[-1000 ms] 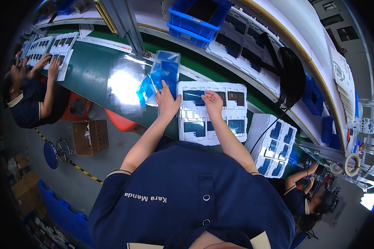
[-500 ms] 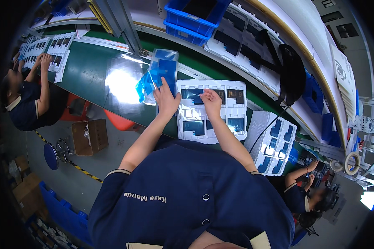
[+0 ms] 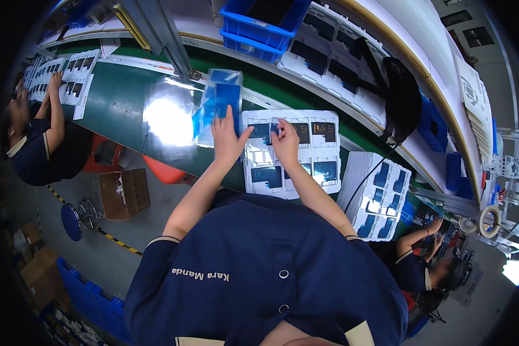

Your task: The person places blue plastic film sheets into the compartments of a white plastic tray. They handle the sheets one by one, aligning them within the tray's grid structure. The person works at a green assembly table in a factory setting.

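My left hand [image 3: 228, 141] lay open at the white tray's [image 3: 291, 185] left edge while my right hand [image 3: 284, 141] pinched a small dark part [image 3: 275, 129], best kept level.

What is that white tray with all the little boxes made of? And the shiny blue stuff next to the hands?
The white tray looks like thin moulded plastic, matt, with pressed-in pockets holding dark flat parts. The blue sheets by the left hand seem to be glossy plastic film in a clear bag, since light glints off them. The green belt looks like smooth rubber or vinyl, though that is hard to tell.
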Demonstrator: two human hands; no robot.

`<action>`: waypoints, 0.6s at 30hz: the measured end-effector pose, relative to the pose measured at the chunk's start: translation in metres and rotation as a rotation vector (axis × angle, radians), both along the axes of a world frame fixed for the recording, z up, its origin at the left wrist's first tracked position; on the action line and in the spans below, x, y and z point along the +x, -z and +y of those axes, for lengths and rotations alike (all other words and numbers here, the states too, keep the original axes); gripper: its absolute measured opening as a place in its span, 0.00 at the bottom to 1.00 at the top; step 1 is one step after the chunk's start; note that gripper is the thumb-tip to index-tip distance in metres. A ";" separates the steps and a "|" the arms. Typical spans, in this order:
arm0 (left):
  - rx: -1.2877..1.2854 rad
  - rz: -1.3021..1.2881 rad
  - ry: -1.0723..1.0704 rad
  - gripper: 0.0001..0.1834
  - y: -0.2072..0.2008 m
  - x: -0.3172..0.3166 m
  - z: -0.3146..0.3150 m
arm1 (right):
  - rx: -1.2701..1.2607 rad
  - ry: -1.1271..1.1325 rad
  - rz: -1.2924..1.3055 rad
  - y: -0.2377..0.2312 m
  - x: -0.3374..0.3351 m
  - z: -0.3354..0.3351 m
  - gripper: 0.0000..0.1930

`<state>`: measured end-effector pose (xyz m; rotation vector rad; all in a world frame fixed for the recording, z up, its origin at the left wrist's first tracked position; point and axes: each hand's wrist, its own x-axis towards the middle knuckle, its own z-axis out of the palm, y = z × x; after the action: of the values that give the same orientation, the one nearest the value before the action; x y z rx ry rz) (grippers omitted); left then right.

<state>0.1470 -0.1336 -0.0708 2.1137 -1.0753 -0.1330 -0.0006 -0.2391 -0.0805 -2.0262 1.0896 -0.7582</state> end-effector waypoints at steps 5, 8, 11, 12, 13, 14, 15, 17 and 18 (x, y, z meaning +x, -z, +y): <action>-0.243 0.674 0.060 0.23 -0.002 0.019 0.039 | 0.095 -0.084 -0.044 -0.024 -0.006 0.015 0.29; -0.203 0.903 0.302 0.23 -0.042 0.021 0.056 | 0.632 -0.206 -0.366 -0.051 -0.004 0.026 0.29; -0.208 1.064 0.407 0.26 -0.078 0.013 0.060 | 0.896 -0.355 -0.528 -0.070 -0.006 0.029 0.29; -0.235 1.058 0.385 0.25 -0.084 0.008 0.058 | 0.892 -0.398 -0.512 -0.072 -0.008 0.026 0.30; -0.261 1.052 0.364 0.24 -0.087 0.006 0.058 | 0.889 -0.440 -0.498 -0.074 -0.010 0.025 0.30; -0.245 1.067 0.357 0.22 -0.085 0.006 0.058 | 0.857 -0.438 -0.493 -0.077 -0.011 0.026 0.28; -0.229 1.083 0.350 0.20 -0.082 0.006 0.057 | 0.825 -0.435 -0.489 -0.080 -0.012 0.027 0.27; -0.206 1.076 0.357 0.16 -0.069 0.007 0.056 | 0.676 -0.447 -0.404 -0.084 -0.015 0.026 0.21; -0.199 1.053 0.370 0.13 -0.054 0.008 0.056 | 0.558 -0.460 -0.323 -0.085 -0.017 0.025 0.18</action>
<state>0.1546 -0.0772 -0.0172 1.3047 -0.7378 -1.1188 -0.0179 -0.2143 0.0046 -1.5216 0.5348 -0.4513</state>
